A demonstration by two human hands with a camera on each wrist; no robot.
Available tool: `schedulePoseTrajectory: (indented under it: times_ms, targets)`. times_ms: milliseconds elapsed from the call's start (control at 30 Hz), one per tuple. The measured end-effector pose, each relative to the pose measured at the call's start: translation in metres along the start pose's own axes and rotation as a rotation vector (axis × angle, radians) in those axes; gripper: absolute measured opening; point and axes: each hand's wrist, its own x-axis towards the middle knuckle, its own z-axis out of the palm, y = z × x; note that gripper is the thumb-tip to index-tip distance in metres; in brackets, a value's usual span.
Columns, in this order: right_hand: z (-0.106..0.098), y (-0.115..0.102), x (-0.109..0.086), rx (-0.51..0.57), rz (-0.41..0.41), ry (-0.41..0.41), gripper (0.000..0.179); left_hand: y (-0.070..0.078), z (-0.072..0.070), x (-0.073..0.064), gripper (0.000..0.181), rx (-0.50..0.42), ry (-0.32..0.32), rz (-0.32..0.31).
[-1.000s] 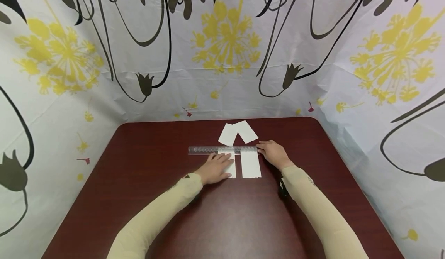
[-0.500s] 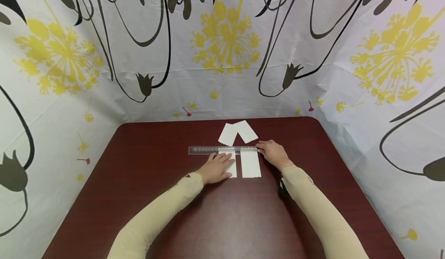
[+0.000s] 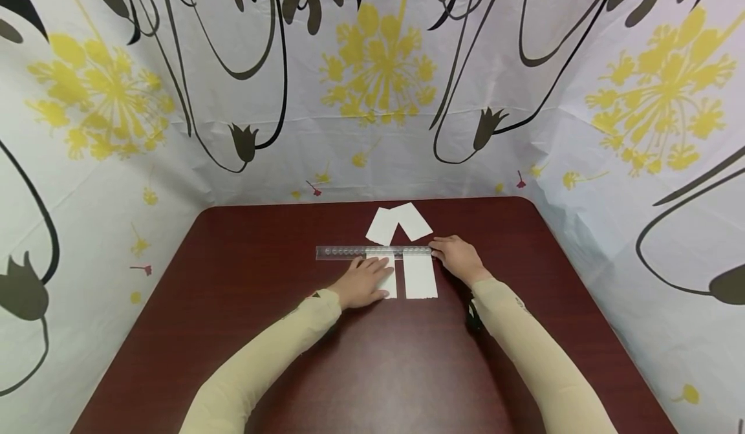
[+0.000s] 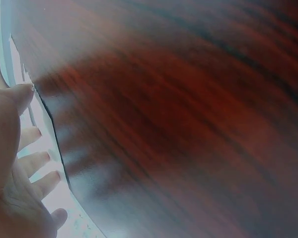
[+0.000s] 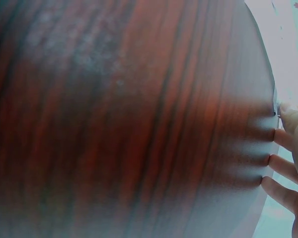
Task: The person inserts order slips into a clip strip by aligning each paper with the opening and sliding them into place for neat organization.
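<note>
A clear plastic ruler (image 3: 343,252) lies crosswise over the far ends of two white paper strips, the left strip (image 3: 390,283) and the right strip (image 3: 419,275). My left hand (image 3: 361,283) rests flat on the left strip with its fingers spread, fingertips at the ruler's near edge. At the ruler's right end, my right hand (image 3: 458,257) holds the tip between thumb and forefinger. Its other fingers (image 5: 283,168) touch the table in the right wrist view. In the left wrist view the left hand's fingers (image 4: 34,161) reach over the bright paper; the ruler is hard to make out there.
Beyond the ruler lie two more white paper pieces, one tilted left (image 3: 382,226) and one tilted right (image 3: 412,220), their far corners meeting. Everything sits on a dark reddish wooden table (image 3: 262,246). A flower-patterned cloth (image 3: 349,143) hangs around its back and sides.
</note>
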Motion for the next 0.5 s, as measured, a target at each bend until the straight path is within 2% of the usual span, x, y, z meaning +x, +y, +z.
schedulePoseTrajectory:
  times_ms: [500]
  targets:
    - [0.0017, 0.0021, 0.0015, -0.015, -0.004, -0.003, 0.033, 0.0048, -0.0007, 0.0035, 0.062, -0.001, -0.008, 0.004]
